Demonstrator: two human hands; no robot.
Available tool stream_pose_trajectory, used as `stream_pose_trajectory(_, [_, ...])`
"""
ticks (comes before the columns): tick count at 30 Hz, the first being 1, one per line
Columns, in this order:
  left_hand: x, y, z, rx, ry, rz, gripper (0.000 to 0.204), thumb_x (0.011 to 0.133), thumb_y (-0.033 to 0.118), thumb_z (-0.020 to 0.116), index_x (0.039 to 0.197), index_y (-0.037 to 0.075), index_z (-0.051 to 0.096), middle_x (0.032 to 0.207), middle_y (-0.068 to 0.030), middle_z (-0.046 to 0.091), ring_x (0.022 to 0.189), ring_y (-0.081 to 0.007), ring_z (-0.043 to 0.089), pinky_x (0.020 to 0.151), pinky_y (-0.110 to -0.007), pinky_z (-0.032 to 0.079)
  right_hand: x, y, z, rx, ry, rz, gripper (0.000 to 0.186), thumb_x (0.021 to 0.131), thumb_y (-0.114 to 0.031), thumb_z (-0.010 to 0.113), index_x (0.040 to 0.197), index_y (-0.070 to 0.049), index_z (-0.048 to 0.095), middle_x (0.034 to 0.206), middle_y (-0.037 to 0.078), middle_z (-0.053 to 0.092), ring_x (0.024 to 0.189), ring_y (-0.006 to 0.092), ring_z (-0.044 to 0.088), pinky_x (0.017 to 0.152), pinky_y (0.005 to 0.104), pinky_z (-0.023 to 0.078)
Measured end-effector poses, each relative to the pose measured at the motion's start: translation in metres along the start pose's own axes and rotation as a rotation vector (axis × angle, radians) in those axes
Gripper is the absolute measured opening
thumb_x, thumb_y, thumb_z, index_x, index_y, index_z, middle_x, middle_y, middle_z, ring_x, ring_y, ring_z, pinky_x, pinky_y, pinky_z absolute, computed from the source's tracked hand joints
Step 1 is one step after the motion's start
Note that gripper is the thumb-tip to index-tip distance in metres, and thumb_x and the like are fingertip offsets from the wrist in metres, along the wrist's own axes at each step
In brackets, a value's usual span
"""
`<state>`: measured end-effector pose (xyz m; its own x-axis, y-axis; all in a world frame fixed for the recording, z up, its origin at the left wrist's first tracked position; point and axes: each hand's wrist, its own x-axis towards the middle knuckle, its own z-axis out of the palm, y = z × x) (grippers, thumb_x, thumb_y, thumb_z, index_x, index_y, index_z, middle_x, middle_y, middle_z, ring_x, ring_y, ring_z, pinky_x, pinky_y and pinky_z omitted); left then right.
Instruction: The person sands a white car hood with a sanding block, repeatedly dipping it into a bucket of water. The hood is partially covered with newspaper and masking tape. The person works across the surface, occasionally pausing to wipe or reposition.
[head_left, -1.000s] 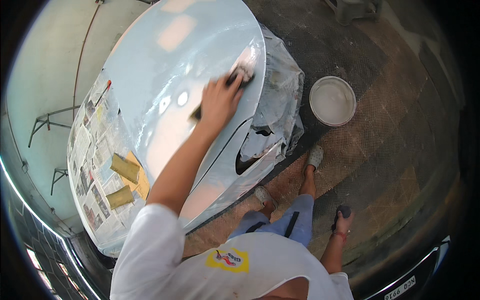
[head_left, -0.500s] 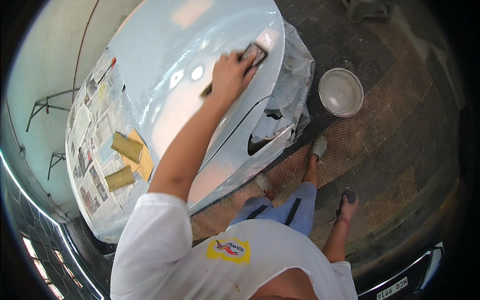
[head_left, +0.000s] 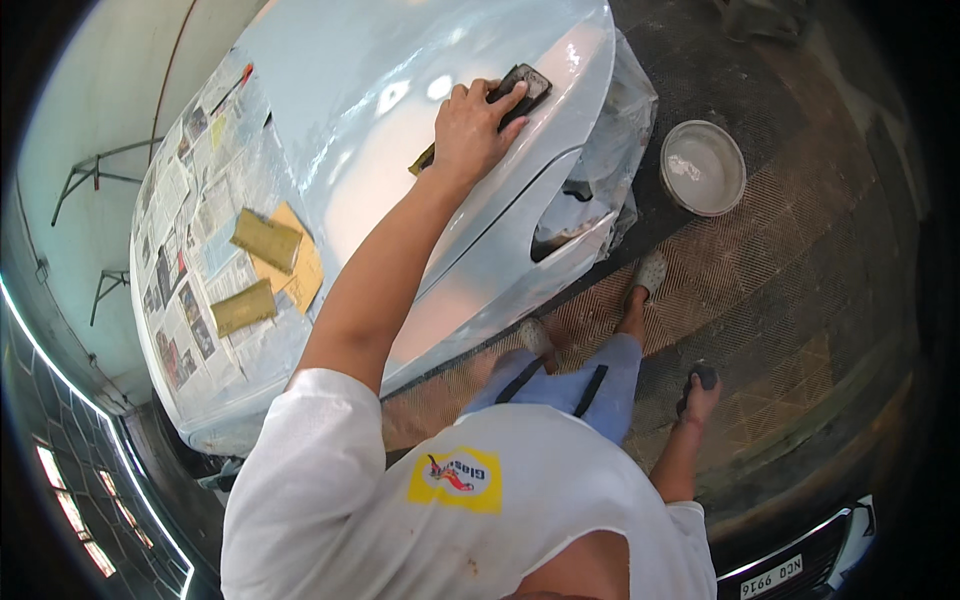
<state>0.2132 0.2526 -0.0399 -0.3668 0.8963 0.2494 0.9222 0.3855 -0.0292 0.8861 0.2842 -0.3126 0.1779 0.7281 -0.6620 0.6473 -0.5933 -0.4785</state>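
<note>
My left hand [head_left: 470, 135] grips a black sanding block [head_left: 532, 92] on the pale blue-white car hood [head_left: 360, 40], near its curved right edge. A strip of olive material [head_left: 421, 160] shows beneath that hand. The hood has pink and white patches and wet highlights. My right hand [head_left: 701, 403] is low at my side, closed round a dark, rounded sponge or pad [head_left: 707, 376]. Newspaper masking [head_left: 190, 210] covers the left part of the car, with olive sandpaper pieces [head_left: 262, 240] and a tan sheet [head_left: 300, 285] lying on it.
A round basin of cloudy liquid [head_left: 702, 165] stands on the patterned floor [head_left: 800, 250] beside the plastic-covered front [head_left: 630, 100]. Metal brackets [head_left: 100, 160] are fixed to the left wall. Another dark car [head_left: 845, 540] is at the lower right. My feet stand beside the hood car.
My view has shifted, so the car sits higher and further right. My left hand with the block has slid a little inward from the hood's right edge. My right hand still holds the pad.
</note>
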Motion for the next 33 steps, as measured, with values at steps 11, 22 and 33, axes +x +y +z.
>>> stream_pose_trajectory(11, [-0.125,-0.013,-0.074,-0.030,-0.157,0.034,0.061,0.087,0.029,0.091,0.146,0.031,0.076,0.134,-0.0089,0.070,0.112,-0.0321,0.066,0.095,-0.046,0.056,-0.015,0.013,-0.024,0.020,0.088,0.084,0.058,0.096,-0.003,0.079,0.150,0.000,0.058,0.137,0.018,0.069,0.119,0.0331,0.069,0.105,0.0425,0.054])
stream_pose_trajectory(22, [-0.072,0.024,-0.047,-0.019,-0.001,0.142,0.064,0.092,0.032,0.086,0.153,0.032,0.068,0.137,-0.0101,0.069,0.108,-0.0330,0.066,0.094,-0.047,0.054,0.059,-0.069,-0.045,0.063,-0.018,-0.095,0.067,0.090,-0.006,0.085,0.151,-0.009,0.059,0.126,0.012,0.073,0.106,0.0242,0.071,0.094,0.0410,0.059])
stream_pose_trajectory(33, [0.018,0.008,0.000,-0.090,-0.107,-0.042,0.061,0.090,0.022,0.086,0.149,0.026,0.070,0.145,-0.0074,0.067,0.116,-0.0336,0.063,0.095,-0.047,0.052,0.083,-0.225,-0.112,-0.097,0.120,-0.305,0.061,0.089,-0.010,0.086,0.146,-0.013,0.063,0.123,0.018,0.076,0.101,0.0322,0.079,0.082,0.0461,0.066])
